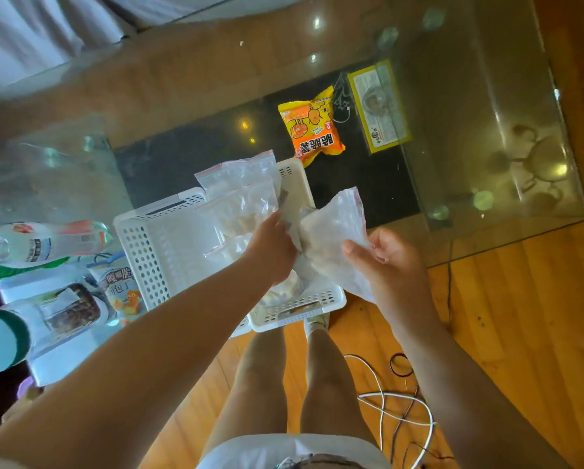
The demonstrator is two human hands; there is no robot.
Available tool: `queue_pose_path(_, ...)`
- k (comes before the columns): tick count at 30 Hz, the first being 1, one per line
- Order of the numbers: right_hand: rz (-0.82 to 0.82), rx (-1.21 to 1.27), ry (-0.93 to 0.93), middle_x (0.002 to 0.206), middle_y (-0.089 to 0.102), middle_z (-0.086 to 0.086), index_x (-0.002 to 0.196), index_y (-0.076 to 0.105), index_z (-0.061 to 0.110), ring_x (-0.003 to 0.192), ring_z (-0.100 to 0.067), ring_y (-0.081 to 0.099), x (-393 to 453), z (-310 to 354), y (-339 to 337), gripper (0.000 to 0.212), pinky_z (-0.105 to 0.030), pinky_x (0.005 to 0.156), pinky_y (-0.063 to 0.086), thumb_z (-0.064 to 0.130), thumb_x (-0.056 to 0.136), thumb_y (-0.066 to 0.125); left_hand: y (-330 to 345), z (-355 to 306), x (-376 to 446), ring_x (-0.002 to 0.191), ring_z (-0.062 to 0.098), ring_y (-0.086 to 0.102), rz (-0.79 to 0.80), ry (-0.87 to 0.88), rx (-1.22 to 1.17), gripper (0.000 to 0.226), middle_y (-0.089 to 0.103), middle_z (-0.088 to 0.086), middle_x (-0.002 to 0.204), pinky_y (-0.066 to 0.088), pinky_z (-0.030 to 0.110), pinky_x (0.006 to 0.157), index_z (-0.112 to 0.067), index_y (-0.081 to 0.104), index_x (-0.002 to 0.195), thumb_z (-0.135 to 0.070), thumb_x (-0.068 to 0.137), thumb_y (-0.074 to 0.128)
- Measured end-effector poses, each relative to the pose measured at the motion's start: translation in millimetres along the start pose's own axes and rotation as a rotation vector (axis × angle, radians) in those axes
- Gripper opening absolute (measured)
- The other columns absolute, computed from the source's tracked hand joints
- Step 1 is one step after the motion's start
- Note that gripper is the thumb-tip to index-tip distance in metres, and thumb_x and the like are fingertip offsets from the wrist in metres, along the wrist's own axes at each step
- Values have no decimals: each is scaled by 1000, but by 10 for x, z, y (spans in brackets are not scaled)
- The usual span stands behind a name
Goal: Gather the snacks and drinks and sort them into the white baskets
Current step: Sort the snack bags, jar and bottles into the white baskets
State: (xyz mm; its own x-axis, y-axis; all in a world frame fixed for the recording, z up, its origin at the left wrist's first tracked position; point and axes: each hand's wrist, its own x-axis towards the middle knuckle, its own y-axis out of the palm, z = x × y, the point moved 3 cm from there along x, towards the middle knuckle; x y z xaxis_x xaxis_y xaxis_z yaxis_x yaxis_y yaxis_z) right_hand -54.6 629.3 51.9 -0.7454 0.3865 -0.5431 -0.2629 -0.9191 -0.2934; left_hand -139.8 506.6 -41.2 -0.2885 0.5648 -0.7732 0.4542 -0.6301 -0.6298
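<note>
Now, done: clear bags (pixel 240 194) fill my white basket (pixel 155 245).
Left: orange packet (pixel 312 128) waits on the table (pixel 470 96).
Grip: right hand (pixel 389 265) holds a bag (pixel 334 228); left hand (pixel 273 245) holds another.

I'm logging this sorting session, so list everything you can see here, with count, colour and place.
white basket: one, white, on the glass table edge
zip bags: several, clear, in the basket
zip bag: one, clear, held over the basket
snack packet: one, orange-yellow, table middle
flat packet: one, yellow-edged, right of the snack packet
bottle: one, clear, lying left
snack bag: one, pale, left of the basket
cables: several, white and dark, floor
left hand: grips bags in the basket
right hand: holds the zip bag
</note>
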Motion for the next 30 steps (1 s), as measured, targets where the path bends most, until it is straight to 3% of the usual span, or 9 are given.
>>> queue_pose_path(1, 15, 3, -12, 59, 57, 17, 69, 49, 25, 65, 2, 57, -8, 9, 53, 21, -8, 49, 42, 43, 75, 58, 76, 23, -50, 129, 29, 40, 40, 5, -43, 41, 49, 16, 135, 27, 1, 94, -1, 41, 134, -9, 94, 42)
queue_pose_path(3, 26, -4, -38, 60, 54, 17, 67, 47, 29, 64, 6, 57, 2, 3, 166, 24, -8, 49, 41, 32, 83, 64, 85, 11, -75, 127, 24, 40, 81, 25, 262, 32, 55, 1, 128, 25, 23, 111, -20, 53, 125, -25, 95, 43)
queue_pose_path(5, 8, -32, -44, 60, 53, 16, 65, 45, 29, 63, 9, 56, 59, -32, 266, 29, -5, 46, 38, 23, 86, 63, 63, 34, -131, 128, 22, 39, 92, -9, 347, 32, 57, -3, 126, 22, 35, 114, -21, 55, 123, -30, 94, 45)
queue_pose_path(10, -10, -115, 37, 62, 51, 9, 64, 41, 28, 57, -8, 52, 286, -181, 471, 30, -13, 49, 37, 28, 87, 60, 84, 53, -126, 131, 23, 38, -14, 1, 301, 37, 56, -2, 130, 21, 39, 116, -18, 52, 129, -33, 94, 48)
queue_pose_path(14, 32, -144, 90, 61, 47, 7, 64, 40, 27, 57, -8, 47, 449, -318, 585, 30, -16, 51, 32, 31, 87, 58, 114, 99, -109, 134, 23, 36, -42, -24, 170, 40, 55, -1, 133, 20, 40, 117, -15, 50, 131, -33, 95, 47)
queue_pose_path(21, 143, -114, 170, 65, 49, 9, 67, 44, 28, 60, -7, 49, 584, -519, 656, 26, -16, 54, 33, 36, 86, 61, 99, 95, -89, 129, 23, 42, -97, -5, 153, 37, 60, -1, 126, 25, 39, 115, -17, 55, 126, -35, 94, 49)
queue_pose_path(27, 62, -208, 76, 64, 51, 11, 67, 48, 27, 62, -6, 50, 635, -595, 427, 25, -6, 50, 36, 32, 89, 57, 72, 113, -101, 120, 23, 48, -105, 4, 146, 34, 63, -1, 117, 30, 38, 111, -15, 59, 119, -34, 93, 52)
queue_pose_path(30, 46, -236, 97, 71, 56, 5, 78, 55, 14, 72, -12, 55, 681, -667, 309, 22, -17, 57, 38, 33, 89, 57, 57, 126, -124, 116, 23, 52, -165, 51, 112, 31, 66, 0, 113, 33, 37, 109, -13, 62, 113, -33, 95, 47)
